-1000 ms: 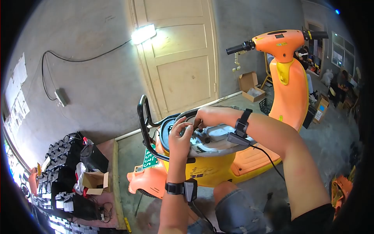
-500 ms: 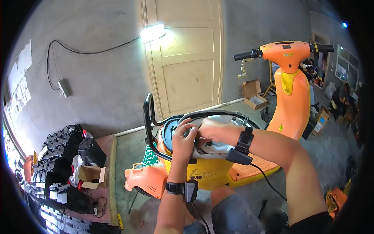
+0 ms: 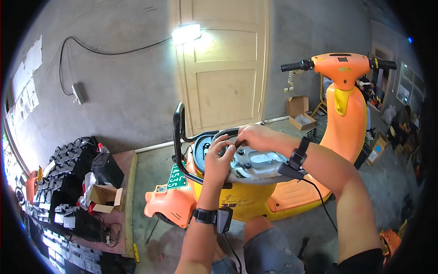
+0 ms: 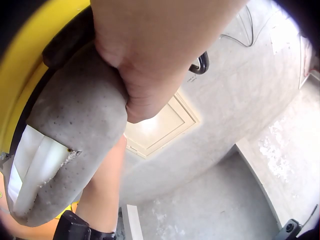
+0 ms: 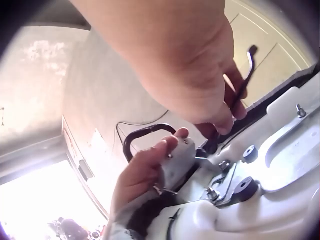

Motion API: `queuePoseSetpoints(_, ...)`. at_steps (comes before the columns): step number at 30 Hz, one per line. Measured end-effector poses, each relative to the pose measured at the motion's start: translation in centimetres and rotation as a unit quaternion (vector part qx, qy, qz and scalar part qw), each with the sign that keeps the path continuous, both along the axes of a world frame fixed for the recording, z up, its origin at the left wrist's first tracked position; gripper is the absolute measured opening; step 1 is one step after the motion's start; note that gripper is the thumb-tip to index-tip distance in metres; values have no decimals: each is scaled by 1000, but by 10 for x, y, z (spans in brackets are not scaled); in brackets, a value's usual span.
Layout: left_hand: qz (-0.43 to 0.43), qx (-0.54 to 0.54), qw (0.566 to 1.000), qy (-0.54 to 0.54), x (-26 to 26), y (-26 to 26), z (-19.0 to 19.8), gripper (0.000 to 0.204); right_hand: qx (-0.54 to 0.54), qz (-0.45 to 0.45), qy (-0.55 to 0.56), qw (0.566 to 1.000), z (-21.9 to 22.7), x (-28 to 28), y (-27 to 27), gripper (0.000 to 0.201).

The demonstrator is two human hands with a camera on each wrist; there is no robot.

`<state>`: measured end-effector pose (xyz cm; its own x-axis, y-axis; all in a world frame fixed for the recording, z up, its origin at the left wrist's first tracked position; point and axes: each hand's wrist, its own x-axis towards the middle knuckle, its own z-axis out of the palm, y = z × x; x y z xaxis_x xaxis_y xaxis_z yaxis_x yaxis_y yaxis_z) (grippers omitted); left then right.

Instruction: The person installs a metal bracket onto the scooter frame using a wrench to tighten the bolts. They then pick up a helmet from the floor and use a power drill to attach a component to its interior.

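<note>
An orange and yellow scooter (image 3: 237, 198) stands with its seat (image 3: 258, 164) turned over, the grey-white underside facing up. My left hand (image 3: 220, 157) grips the seat's rear edge; the left wrist view shows its fingers curled round the grey padded rim (image 4: 75, 130). My right hand (image 3: 253, 134) is just behind it at the seat's rear mount. In the right wrist view its fingers (image 5: 220, 107) pinch a thin black bent rod (image 5: 245, 75) above the bolts and black rubber stops (image 5: 246, 187) of the seat base. The left hand (image 5: 150, 170) shows there too, holding the rim.
A black grab rail (image 3: 179, 137) and a green plate (image 3: 175, 179) sit at the scooter's tail. The handlebar (image 3: 342, 64) is far right. Black batteries and cardboard boxes (image 3: 77, 182) are stacked on the left. A closed door (image 3: 223, 68) lies behind. My knee (image 3: 269, 246) is below.
The head view has swung so the scooter sits further right. Both hands stay at the seat's rear, and the seat's underside now lies flatter and more exposed.
</note>
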<state>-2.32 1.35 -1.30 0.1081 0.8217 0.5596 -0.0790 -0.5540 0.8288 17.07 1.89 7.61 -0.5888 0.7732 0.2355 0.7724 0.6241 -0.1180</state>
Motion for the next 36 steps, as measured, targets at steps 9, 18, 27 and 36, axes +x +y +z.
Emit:
queuePoseSetpoints(9,-6,2,1000,-6,0,-2,1,18,-18,76,-17,997,-13,4,25,23)
queuePoseSetpoints(18,-4,-11,1000,7,-2,-6,6,19,-63,-1,-21,998,-13,-3,4,20)
queuePoseSetpoints(27,-11,-8,1000,-13,0,0,1,21,-316,-247,51,915,4,-59,-17,19)
queuePoseSetpoints(36,-9,-5,1000,-8,0,2,-3,19,-394,-202,422,791,-20,-31,-8,21)
